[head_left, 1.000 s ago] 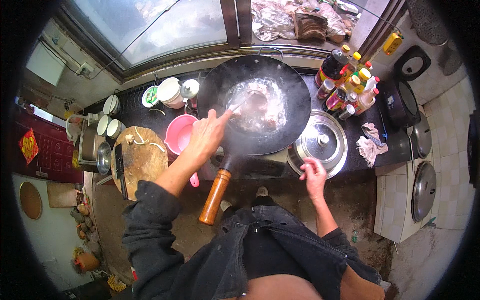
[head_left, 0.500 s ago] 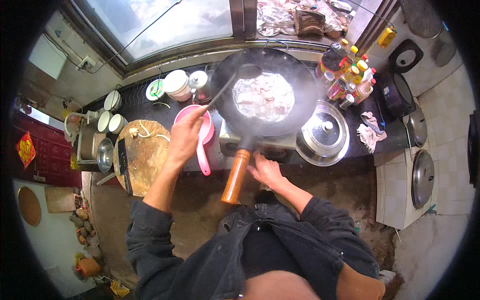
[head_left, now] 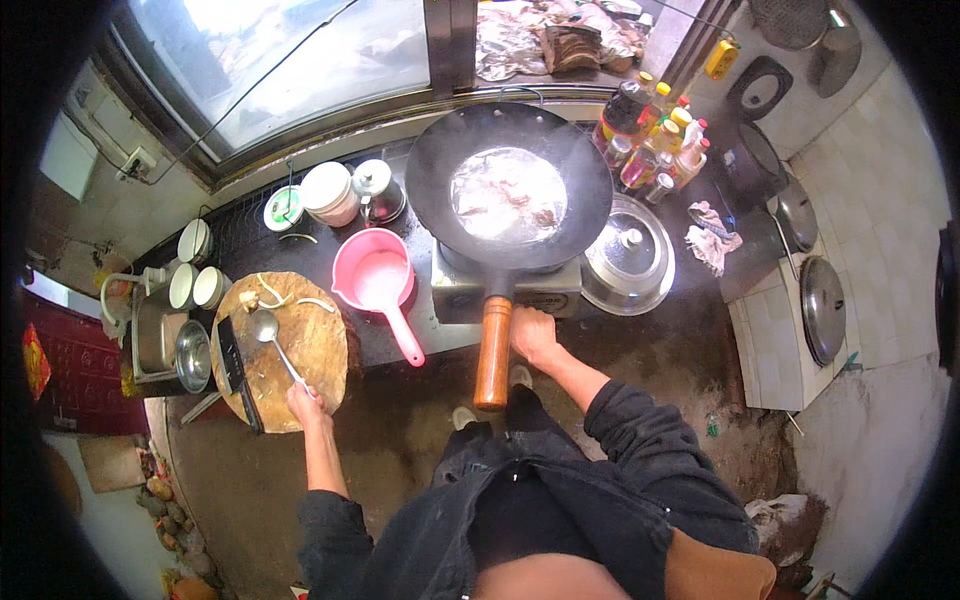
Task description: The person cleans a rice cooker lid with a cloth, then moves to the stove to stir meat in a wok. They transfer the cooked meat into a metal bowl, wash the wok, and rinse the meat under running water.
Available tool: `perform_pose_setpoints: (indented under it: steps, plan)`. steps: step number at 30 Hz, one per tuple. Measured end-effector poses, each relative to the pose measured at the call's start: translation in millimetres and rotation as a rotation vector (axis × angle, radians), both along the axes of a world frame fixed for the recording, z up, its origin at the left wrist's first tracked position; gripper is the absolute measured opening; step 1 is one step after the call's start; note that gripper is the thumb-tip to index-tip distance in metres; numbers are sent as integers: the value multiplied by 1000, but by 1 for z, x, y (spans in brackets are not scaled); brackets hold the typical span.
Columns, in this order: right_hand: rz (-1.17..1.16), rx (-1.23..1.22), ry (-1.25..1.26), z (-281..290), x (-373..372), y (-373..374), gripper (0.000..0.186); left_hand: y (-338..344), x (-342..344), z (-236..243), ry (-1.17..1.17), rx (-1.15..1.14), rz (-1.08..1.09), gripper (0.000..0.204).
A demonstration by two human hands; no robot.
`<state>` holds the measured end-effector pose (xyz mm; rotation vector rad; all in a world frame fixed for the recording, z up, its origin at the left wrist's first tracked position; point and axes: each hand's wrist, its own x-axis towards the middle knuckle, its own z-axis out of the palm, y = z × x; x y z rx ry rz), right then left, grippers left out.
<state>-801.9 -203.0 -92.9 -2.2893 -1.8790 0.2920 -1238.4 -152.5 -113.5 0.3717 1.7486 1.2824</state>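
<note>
My left hand (head_left: 308,400) is closed round the handle of a metal ladle (head_left: 264,325), whose bowl rests on the round wooden chopping board (head_left: 300,365). Beside the ladle lies a cleaver (head_left: 240,375) with a dark blade, along with a few pale scraps. At the front of the gas stove (head_left: 460,290), my right hand (head_left: 533,336) is curled near the wok handle (head_left: 493,350); what its fingers hold is hidden. On the stove sits a black wok (head_left: 435,190) with shiny, steaming liquid and pale pieces (head_left: 512,205) in it.
A pink plastic dipper (head_left: 375,275) stands between board and stove. Right of the wok are a lidded metal pot (head_left: 630,265), several sauce bottles (head_left: 640,130) and a cloth (head_left: 712,238). White tubs (head_left: 330,190), bowls (head_left: 210,287) and a sink (head_left: 155,335) are at the left.
My left hand has moved the ladle from over the wok down left to the chopping board. The right hand stays at the stove front, its fingers more curled. Less steam shows.
</note>
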Motion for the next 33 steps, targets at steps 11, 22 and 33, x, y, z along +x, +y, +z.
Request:
perform_pose_setpoints:
  steps: [11,22,33]
  plan:
    - [-317,-361,451,-7,6,-46,46,-27,21,23,53,196,-193,8]
    - [-226,-405,756,-147,41,-175,24,37,2,-3,64,226,30,15]
    - [336,-360,751,-146,18,-95,31,-28,24,45,1058,-237,-140,31]
